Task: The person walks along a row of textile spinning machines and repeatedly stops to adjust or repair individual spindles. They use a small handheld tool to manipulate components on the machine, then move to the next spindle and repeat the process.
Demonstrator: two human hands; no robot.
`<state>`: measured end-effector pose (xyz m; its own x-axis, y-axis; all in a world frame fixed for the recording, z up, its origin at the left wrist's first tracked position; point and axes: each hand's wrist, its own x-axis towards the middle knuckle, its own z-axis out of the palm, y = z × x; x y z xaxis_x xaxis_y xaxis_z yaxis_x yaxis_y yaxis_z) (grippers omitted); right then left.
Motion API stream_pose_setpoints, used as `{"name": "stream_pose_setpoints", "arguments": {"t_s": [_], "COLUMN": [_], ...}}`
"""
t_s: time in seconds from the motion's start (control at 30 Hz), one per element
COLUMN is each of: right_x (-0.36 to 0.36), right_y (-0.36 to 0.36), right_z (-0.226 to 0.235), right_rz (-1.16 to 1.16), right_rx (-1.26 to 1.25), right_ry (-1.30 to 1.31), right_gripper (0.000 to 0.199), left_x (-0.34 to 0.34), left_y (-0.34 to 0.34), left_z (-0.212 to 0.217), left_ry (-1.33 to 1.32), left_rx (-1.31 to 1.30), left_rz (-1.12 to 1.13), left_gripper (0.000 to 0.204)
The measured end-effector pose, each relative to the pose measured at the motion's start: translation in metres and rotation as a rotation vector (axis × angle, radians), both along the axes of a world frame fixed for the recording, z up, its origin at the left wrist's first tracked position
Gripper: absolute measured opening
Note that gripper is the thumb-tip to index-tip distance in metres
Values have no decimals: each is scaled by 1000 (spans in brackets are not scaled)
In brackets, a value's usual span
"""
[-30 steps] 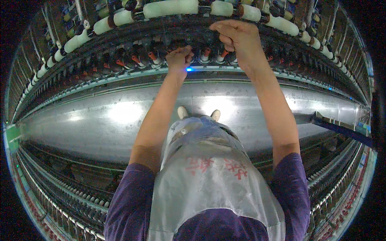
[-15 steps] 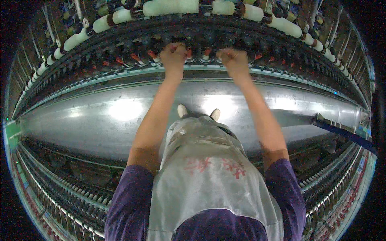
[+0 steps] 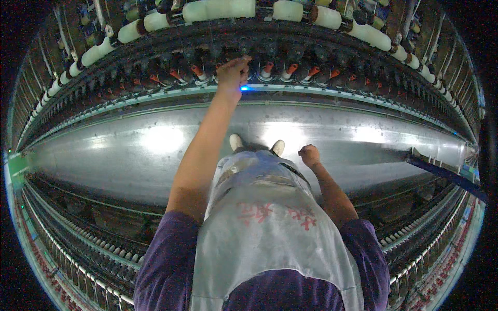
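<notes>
My left hand is raised at the spinning machine's row of spindles, its fingers pinched together. Whatever lies between those fingertips is too small to make out. Just right of it stands a spindle with an orange-red piece, one of several along the row. A blue light glows on the pale rail just below the left hand. My right hand is held back over the grey floor, right of my apron. Its fingers are curled closed, and anything inside them is hidden.
White fibre-covered rollers run along the machine above the spindles. Behind me another row of white bobbins curves past. At the right, a dark blue bar juts over the shiny floor. My shoes stand on that floor.
My right hand has drawn back from the spindles toward my body. The left hand has shifted slightly right, still up at the row. A blue light now shows on the rail beneath it.
</notes>
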<state>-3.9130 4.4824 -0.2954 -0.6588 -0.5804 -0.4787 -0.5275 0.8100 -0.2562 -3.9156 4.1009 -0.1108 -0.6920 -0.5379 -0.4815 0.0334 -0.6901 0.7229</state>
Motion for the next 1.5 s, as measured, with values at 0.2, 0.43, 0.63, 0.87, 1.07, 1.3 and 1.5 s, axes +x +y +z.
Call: {"name": "stream_pose_setpoints", "arguments": {"t_s": [0.2,0.43,0.63,0.87,1.07,1.3,1.5], "right_x": [12,27,13,51,75,23,26], "right_y": [-5,-67,-61,136,177,46,-50], "right_z": [65,159,119,-37,-28,222,334], "right_rz": [-754,-334,-163,-56,-162,-16,516], "right_rx": [-815,-846,-747,203,86,-318,-749], "right_ry": [-824,-593,-378,-21,-259,-101,-464], "right_gripper": [20,14,9,20,18,18,26], "left_x": [-3,-8,-10,41,-4,-6,-2], "left_y": [4,-26,-20,42,5,23,20], "left_z": [-11,-31,3,4,-10,-33,-37], "left_ry": [7,-289,-252,-299,-297,-94,-53], "left_rx": [-25,-1274,-1242,-1411,-610,-631,-1076], "left_rz": [148,233,152,-97,-128,227,329], "left_gripper": [9,14,19,19,24,19,21]}}
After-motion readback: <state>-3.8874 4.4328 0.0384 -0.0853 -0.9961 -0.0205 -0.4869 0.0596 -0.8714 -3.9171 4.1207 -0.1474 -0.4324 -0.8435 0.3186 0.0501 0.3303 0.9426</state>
